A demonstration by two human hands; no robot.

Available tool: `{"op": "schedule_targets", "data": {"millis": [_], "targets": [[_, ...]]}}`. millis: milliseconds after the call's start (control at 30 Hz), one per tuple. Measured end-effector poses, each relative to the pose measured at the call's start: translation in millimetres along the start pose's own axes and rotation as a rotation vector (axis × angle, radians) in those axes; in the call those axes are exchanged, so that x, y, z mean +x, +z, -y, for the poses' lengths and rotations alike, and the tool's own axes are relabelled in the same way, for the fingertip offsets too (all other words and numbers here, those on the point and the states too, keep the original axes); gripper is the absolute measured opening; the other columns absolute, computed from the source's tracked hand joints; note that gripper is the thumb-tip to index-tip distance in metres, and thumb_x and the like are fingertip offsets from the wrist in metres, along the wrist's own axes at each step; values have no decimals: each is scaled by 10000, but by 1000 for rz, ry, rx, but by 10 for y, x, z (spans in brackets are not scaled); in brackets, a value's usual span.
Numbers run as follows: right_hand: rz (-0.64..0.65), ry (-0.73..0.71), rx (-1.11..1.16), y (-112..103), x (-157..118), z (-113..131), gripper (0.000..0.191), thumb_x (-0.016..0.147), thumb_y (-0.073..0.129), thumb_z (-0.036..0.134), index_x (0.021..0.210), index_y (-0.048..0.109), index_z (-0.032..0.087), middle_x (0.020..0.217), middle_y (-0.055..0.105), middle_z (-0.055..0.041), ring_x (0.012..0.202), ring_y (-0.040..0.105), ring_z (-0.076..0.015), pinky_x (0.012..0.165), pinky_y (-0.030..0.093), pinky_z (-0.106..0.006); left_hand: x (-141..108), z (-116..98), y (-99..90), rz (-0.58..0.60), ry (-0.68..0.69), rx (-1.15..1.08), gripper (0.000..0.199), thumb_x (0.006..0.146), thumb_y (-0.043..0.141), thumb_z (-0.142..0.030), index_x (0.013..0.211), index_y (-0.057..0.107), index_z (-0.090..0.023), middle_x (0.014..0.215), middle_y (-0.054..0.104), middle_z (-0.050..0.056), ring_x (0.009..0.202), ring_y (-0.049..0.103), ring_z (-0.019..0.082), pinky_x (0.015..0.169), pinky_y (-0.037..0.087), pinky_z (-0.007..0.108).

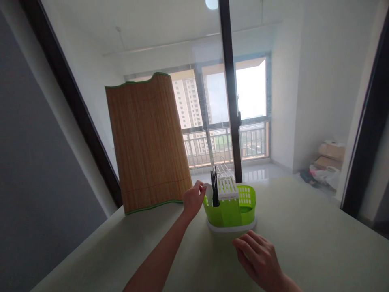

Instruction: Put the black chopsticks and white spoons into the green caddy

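A green basket (pixel 231 215) with a white base stands on the pale table. Black chopsticks (pixel 215 188) stand upright in its left part, beside a white object (pixel 209 194) that looks like a spoon. My left hand (pixel 194 198) is at the basket's left rim, its fingers pinched on the white object's upper end. A white slotted rack (pixel 227 188) sits across the middle of the basket. My right hand (pixel 258 257) is in front of the basket, fingers curled together, touching neither basket nor rack; nothing shows in it.
A rolled bamboo mat (pixel 148 142) with green edging stands upright on the table (pixel 304 235), left of the basket. Behind the table is a glass door with a dark frame (pixel 232 101). Boxes and bags (pixel 326 166) lie on the floor at the right.
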State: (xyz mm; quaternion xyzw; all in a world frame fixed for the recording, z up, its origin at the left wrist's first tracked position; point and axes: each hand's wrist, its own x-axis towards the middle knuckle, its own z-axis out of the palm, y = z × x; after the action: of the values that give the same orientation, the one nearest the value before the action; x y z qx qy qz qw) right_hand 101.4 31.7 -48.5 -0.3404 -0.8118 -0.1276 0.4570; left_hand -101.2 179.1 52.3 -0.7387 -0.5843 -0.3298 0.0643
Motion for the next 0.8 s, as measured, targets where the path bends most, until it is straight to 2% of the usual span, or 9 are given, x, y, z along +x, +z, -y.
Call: {"op": "schedule_targets", "data": {"millis": [333,467,567,633,700,767,800], "targets": [[18,3,-24,48,-4,-6,153,908,477,123,1025,548,191,763,578,-37,694,502,-197,629,386,-316,53,69,151,91,-21,-12,195,854,548,-383,995,524,-251,772,673,-44,693,626,151,544,302,238],[30,24,-19,85,-17,-4,137,911,465,123,992,547,197,739,565,-28,681,501,-192,612,366,-303,98,48,180,108,-38,-5,245,815,592,-357,1019,511,-247,718,653,-49,661,619,153,534,293,238],[71,53,-35,117,-31,3,130,913,450,138,965,550,203,739,572,-25,688,521,-192,616,358,-300,90,10,128,94,-64,-5,304,800,602,-386,1042,497,-235,697,628,-48,624,603,153,519,283,236],[140,81,-56,153,-51,7,127,900,444,139,912,553,204,735,584,-22,683,539,-190,599,346,-294,-4,-24,71,46,-57,-37,296,813,581,-414,1027,495,-229,677,599,-57,592,581,138,516,288,232],[262,116,-69,209,-86,2,123,863,460,129,847,552,209,731,606,-14,668,563,-180,572,333,-285,-222,-61,40,-18,-21,-122,250,841,543,-434,978,501,-229,628,555,-73,549,548,117,524,309,224],[396,155,-66,284,-134,-13,110,811,501,124,816,561,216,743,637,0,666,595,-171,558,329,-271,-578,-99,69,-30,36,-246,204,873,498,-434,901,511,-232,572,511,-82,509,508,99,529,336,211],[447,176,-63,325,-160,-23,113,783,524,123,817,571,221,756,654,7,671,611,-169,557,331,-264,-800,-120,106,17,72,-308,201,887,473,-427,853,514,-233,541,492,-81,481,479,95,509,338,205]]}}
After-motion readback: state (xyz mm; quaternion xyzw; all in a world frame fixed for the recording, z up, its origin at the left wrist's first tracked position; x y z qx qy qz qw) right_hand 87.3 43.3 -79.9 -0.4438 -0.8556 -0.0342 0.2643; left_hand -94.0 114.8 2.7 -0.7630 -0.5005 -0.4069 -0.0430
